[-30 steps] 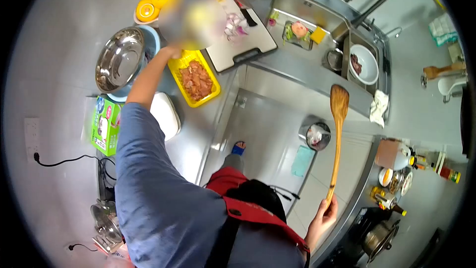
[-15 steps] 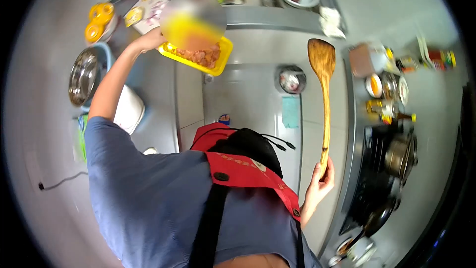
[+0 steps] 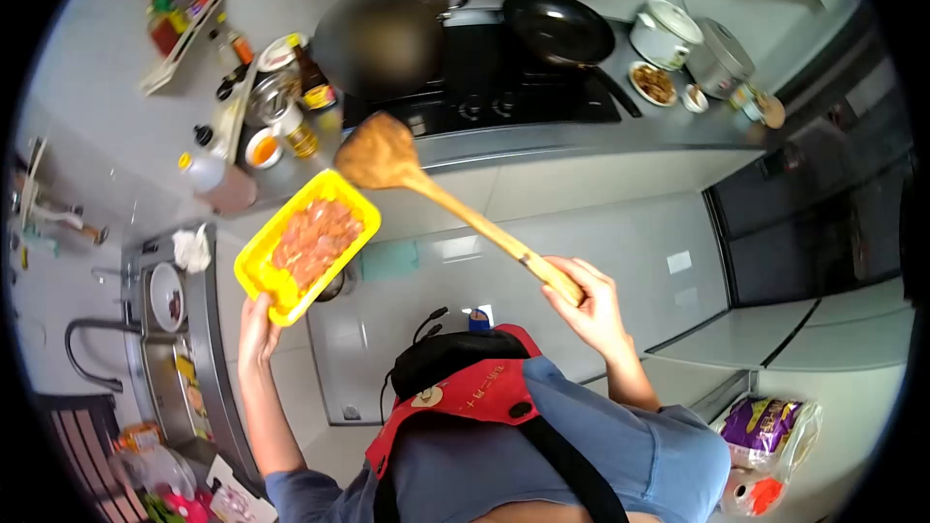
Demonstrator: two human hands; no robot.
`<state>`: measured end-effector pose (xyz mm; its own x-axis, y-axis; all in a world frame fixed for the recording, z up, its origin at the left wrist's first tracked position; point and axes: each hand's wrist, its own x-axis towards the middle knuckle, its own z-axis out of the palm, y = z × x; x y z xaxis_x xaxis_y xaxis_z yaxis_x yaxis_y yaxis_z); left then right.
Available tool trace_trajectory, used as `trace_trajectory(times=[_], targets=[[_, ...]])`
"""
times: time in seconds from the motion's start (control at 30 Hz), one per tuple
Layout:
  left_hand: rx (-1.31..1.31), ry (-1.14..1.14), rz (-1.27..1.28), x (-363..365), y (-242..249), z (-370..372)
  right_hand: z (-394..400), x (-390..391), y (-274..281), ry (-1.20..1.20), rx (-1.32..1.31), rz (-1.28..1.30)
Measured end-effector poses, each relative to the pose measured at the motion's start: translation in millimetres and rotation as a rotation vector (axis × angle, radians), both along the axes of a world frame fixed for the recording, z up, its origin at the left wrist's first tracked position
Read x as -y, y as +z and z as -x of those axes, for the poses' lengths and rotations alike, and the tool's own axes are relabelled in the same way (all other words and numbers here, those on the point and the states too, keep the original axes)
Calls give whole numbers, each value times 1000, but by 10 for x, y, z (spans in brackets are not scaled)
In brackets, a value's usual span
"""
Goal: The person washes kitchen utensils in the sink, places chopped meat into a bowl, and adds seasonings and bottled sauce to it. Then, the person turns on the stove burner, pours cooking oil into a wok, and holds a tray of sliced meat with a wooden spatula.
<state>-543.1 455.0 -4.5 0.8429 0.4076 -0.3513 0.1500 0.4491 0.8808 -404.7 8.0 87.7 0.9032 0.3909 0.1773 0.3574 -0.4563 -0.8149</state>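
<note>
A yellow tray (image 3: 254, 250) with pieces of raw meat (image 3: 318, 240) in it is held at its near end by my left hand (image 3: 259, 329). My right hand (image 3: 589, 302) is closed around the handle end of a wooden spatula (image 3: 465, 213). The spatula's broad head lies just right of the tray, near the counter edge. Ahead, a black frying pan (image 3: 557, 27) stands on the black stove (image 3: 494, 77). A blurred round patch covers part of the pot at the stove's left side.
Left of the stove are bottles, an oil bottle (image 3: 295, 131) and a small bowl (image 3: 263, 148). A plate of brown food (image 3: 652, 83) and a rice cooker (image 3: 666, 34) stand at the right. The sink (image 3: 170, 378) is at far left, bagged goods (image 3: 765, 436) at lower right.
The view has turned from the sink side to face the stove. The tray and the spatula have come closer together, both still held.
</note>
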Motion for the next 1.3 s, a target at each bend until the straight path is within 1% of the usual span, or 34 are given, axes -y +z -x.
trace_trajectory(times=[0.03,0.07,0.1,0.13,0.17,0.2,0.23,0.27,0.3,0.33,0.37,0.4,0.43,0.47,0.5,0.57,0.63,0.67,0.77,0.8,0.9,1.0,1.1,1.17,1.23,1.3], targets=[[61,-34,-15,311,-28,-401,-27,328,-52,-94,54,39],[107,-42,-18,439,-6,-736,-118,463,-40,-143,246,90],[138,-115,5,657,305,-942,-91,706,250,-212,294,130],[119,-158,-28,848,475,-998,106,862,436,-275,334,144],[188,-159,-11,1007,527,-1053,301,1005,542,-334,324,169],[150,-210,11,1161,699,-1446,17,1010,675,-339,348,203],[116,-267,38,1098,797,-1609,-20,888,797,-359,380,221],[137,-246,70,1142,854,-1437,238,803,900,-361,382,227],[112,-266,60,1165,851,-1354,423,776,879,-377,357,278],[99,-320,53,1275,911,-1449,454,828,901,-396,344,336],[128,-357,66,1405,834,-1442,521,880,854,-404,361,344],[153,-359,76,1608,794,-1677,291,1008,844,-393,443,390],[197,-339,109,1973,715,-2221,-323,1290,874,-356,538,451],[207,-328,110,2190,668,-2490,-643,1458,809,-339,558,475],[206,-334,110,2286,678,-2601,-745,1492,768,-344,557,476],[247,-289,108,2271,740,-2544,-684,1368,753,-313,622,518],[224,-324,106,2085,691,-2465,-543,1161,726,-303,620,544],[210,-359,105,2127,715,-2686,-730,1187,786,-304,636,581],[241,-389,137,2085,674,-2851,-887,1086,784,-306,673,642],[240,-361,149,2110,745,-2879,-942,1046,787,-315,702,664],[222,-371,221,2024,656,-3040,-1102,950,809,-312,738,667],[264,-321,226,1997,597,-3167,-1256,882,835,-305,758,715],[234,-350,196,1909,597,-3295,-1415,779,841,-281,780,790],[215,-337,218,1903,644,-3344,-1524,757,796,-276,769,821],[204,-270,174,1903,690,-3442,-1616,723,801,-216,637,741],[230,-309,167,1885,748,-3557,-1652,706,820,-223,613,735]])
